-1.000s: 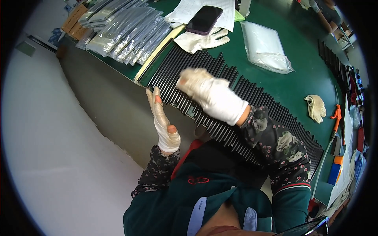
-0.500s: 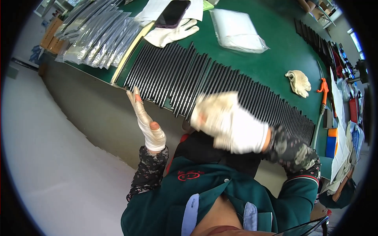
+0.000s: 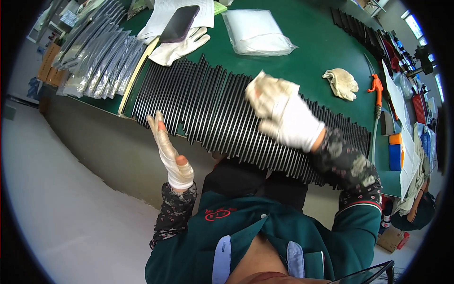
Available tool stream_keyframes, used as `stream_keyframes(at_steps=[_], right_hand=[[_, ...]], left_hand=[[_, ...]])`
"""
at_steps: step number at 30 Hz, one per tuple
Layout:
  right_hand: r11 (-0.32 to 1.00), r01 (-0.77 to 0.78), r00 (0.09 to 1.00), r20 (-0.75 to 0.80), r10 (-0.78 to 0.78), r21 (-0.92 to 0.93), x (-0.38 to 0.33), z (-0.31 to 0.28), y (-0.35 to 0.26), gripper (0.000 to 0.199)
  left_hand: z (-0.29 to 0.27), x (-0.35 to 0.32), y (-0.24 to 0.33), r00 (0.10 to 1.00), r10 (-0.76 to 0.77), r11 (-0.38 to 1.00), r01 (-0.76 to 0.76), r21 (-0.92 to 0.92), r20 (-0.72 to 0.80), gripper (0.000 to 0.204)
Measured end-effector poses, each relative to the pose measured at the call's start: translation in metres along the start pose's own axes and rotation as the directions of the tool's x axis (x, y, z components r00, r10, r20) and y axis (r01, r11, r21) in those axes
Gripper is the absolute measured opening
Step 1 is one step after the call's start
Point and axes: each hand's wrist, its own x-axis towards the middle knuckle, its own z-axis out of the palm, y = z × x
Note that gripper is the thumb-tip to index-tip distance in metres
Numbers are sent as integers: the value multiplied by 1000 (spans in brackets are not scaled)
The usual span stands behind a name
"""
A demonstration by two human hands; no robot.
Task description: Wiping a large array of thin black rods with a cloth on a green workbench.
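Note:
A long row of thin black rods (image 3: 236, 118) lies side by side on the green table, their near ends reaching the front edge. My right hand (image 3: 295, 120), in a white glove, is closed on a crumpled cream cloth (image 3: 272, 92) and rests over the middle of the row. Motion smears that cloth a little, and it hides the rods beneath. My left hand (image 3: 171, 154) wears a glove with bare fingertips showing. It is held upright and open beside the near ends of the left-hand rods, with nothing in it.
Plastic-sleeved dark pieces (image 3: 101, 61) are stacked at left, beyond a pale strip (image 3: 137, 78). Behind the rods lie a phone (image 3: 179, 23), a white glove (image 3: 182, 46) and a clear bag (image 3: 257, 33). A cream glove (image 3: 341, 84) and orange air gun (image 3: 376, 87) lie right.
My right hand has moved with the cloth away from me, from the rods' near ends to farther up the row. The left hand stays open at the left edge. The view has shifted slightly.

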Motion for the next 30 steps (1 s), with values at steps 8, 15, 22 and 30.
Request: stream_keyframes(at_steps=[8,15,22,30], right_hand=[[990,-138,970,204,134,5,-19,-16,15,61],[988,132,984,-126,-122,78,-50,7,9,62],[918,215,969,42,-243,332,-75,-10,-19,59],[864,117,966,144,-213,490,-94,-30,-29,70]], left_hand=[[5,1,10,998,17,1000,-18,8,55,80],[8,3,19,997,25,999,-26,18,72,81],[12,2,17,993,85,995,-88,37,86,82],[22,5,24,983,128,991,-133,26,132,82]])
